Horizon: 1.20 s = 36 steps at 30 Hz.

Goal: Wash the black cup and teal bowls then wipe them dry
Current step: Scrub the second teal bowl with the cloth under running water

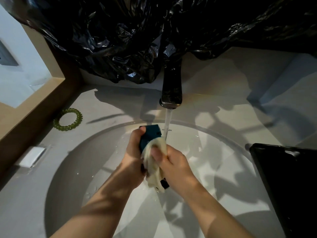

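Fingers [142, 130] of the left hand [133, 152] curl over the far edge of the teal bowl [151, 136] and grip it above the sink [214, 169], just left of the stream of water [168, 121]. The right hand [175, 162] has its fingers [156, 152] bunched into a cream cloth [154, 170] and presses it against the bowl's near side. The cloth's loose end hangs below both hands. A small dark shape [165, 183] shows under that end; we cannot tell whether it is the black cup.

We judge slipping to be the main risk. Only one hand carries the bowl, it looks wet, and a hard scrub from the right could push it out of that grip and drop it into the hard basin. Next comes splashing: the tap [171, 86] is running, and if we tip the bowl's edge into the stream, water may spray onto the table [111, 107], toward the green bracelet [68, 119] on the left or the black tray [288, 177] on the right. The hanging cloth could also snag or hide a spot we miss, and the heavy shadows make dirt hard to judge
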Tool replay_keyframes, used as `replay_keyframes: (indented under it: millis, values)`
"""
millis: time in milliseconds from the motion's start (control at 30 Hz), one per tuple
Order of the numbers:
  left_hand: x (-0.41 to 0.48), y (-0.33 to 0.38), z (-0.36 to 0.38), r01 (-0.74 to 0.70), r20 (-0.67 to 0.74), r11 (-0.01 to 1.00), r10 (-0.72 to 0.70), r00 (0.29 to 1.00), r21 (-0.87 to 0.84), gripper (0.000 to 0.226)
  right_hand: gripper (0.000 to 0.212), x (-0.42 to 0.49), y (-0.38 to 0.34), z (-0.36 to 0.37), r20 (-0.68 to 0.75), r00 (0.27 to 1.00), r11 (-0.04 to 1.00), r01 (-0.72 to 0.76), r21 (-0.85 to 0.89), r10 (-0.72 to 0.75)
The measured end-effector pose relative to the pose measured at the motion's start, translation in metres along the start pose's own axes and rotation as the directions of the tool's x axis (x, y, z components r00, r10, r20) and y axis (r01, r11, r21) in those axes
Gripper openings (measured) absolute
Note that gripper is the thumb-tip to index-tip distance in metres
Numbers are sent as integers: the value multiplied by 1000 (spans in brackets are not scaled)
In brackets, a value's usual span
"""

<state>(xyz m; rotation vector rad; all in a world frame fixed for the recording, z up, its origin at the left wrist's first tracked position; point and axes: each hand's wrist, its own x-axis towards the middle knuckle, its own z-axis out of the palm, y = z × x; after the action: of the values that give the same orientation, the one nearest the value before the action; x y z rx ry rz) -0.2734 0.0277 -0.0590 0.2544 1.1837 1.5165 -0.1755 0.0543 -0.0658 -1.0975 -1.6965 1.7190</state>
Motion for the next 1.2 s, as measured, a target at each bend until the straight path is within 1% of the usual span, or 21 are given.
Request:
replay_keyframes:
  millis: [67,133,200,233,267,333,400,467,533,600,633,667,700,733,767,833,867,933,967,1033,1200]
  values:
    - [-3,-5,3,-203,54,942,196,979,267,38,33,2,-5,2,-106,992,975,-48,215,72]
    - [0,-12,-1,-380,211,721,317,924,579,42,38,7,-8,-7,-125,964,892,-164,421,236]
    - [5,-18,-4,-406,276,505,313,909,762,60,42,10,-13,-17,-85,929,789,-256,559,361]
    - [3,-17,1,-389,268,537,291,918,749,57,41,11,-14,-20,-92,928,794,-255,551,362]
    - [1,-15,6,-332,221,681,248,943,653,52,37,11,-15,-21,-126,936,845,-231,483,327]
    - [-3,-12,12,-51,124,958,16,992,281,61,28,6,-16,-20,-204,970,975,-94,202,136]
    - [0,-10,5,276,180,960,-266,947,-36,75,25,-2,-18,-18,-152,987,996,50,-76,-61]
    - [-1,-7,0,386,207,906,-349,914,-174,77,23,-3,-14,-14,-94,990,986,95,-138,-108]
    - [2,-8,1,310,104,944,-300,948,-108,72,22,-1,-14,-10,-97,993,995,68,-68,-74]
    - [1,-9,4,54,-17,985,-52,998,162,67,26,5,-13,-11,-126,990,990,-39,133,56]
    - [0,-11,3,-132,19,915,135,991,381,66,31,7,-13,-13,-121,980,961,-126,245,159]
    - [1,-15,1,-278,110,767,265,958,578,69,36,9,-15,-16,-94,959,911,-218,350,266]
    - [3,-20,-1,-337,179,646,299,937,685,71,40,11,-14,-20,-80,937,864,-277,420,340]
    - [4,-21,-2,-328,197,632,270,942,702,71,40,13,-14,-21,-100,924,845,-287,451,368]
    - [3,-18,2,-256,163,721,198,967,644,72,38,14,-12,-21,-161,926,876,-251,412,341]
    - [2,-14,7,14,90,942,-46,995,335,80,36,11,-8,-17,-296,945,988,-116,100,141]
    - [3,-10,9,182,98,972,-197,975,145,78,38,8,-8,-17,-294,956,991,-36,-127,-3]
    - [5,-5,2,444,187,889,-420,888,-111,78,42,2,-8,-17,-153,971,874,88,-478,-182]
    - [6,-4,-3,482,237,862,-441,866,-158,75,46,0,-8,-18,-89,975,835,127,-536,-206]
    - [7,-1,-8,455,276,878,-405,872,-148,62,44,0,-9,-17,-68,974,847,150,-511,-214]
    - [10,1,-9,347,242,938,-335,911,-11,52,41,7,-4,-16,-262,945,944,108,-313,-195]
